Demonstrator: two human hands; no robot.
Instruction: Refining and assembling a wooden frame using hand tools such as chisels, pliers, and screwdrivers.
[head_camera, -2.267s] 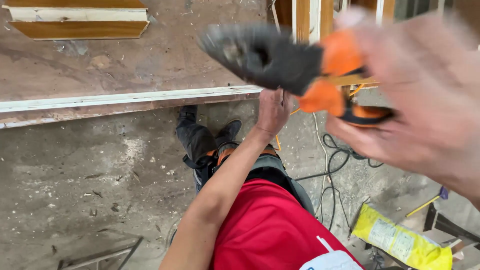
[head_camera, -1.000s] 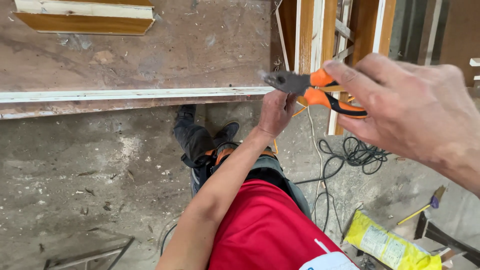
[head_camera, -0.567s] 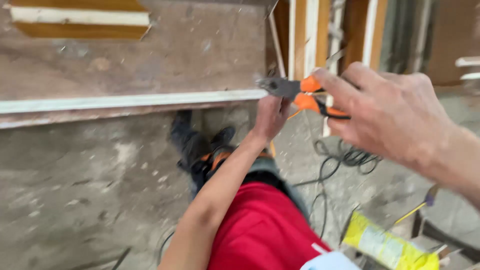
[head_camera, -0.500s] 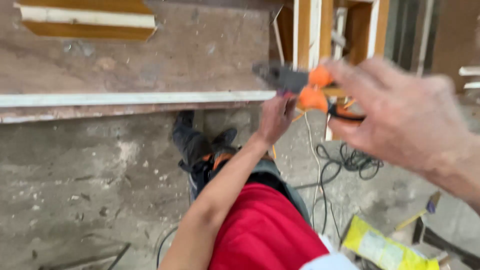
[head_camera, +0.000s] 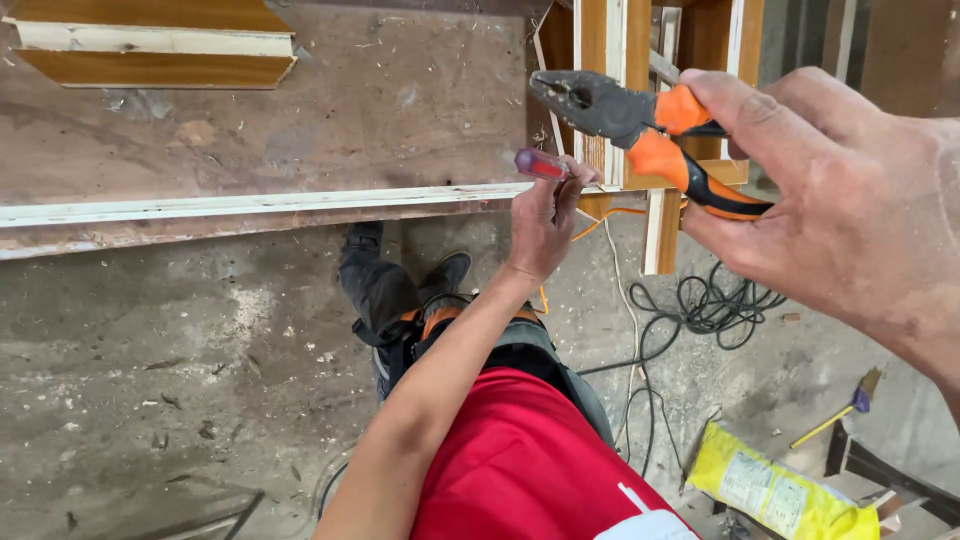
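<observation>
The right hand (head_camera: 850, 210) covers the pliers' (head_camera: 640, 135) handle ends. The left hand (head_camera: 545, 215) hides most of what appears a red-handled tool (head_camera: 540, 163).

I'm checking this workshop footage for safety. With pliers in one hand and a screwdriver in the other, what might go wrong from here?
1. The right hand holds the orange-handled pliers high above the legs and floor; if the grip loosens, they could drop onto the person's boots.
2. The left hand pinches the red-handled screwdriver with its fingertips only, so it might slip.
3. Loose black cable lies coiled on the floor close to the feet, a likely trip hazard.
</observation>
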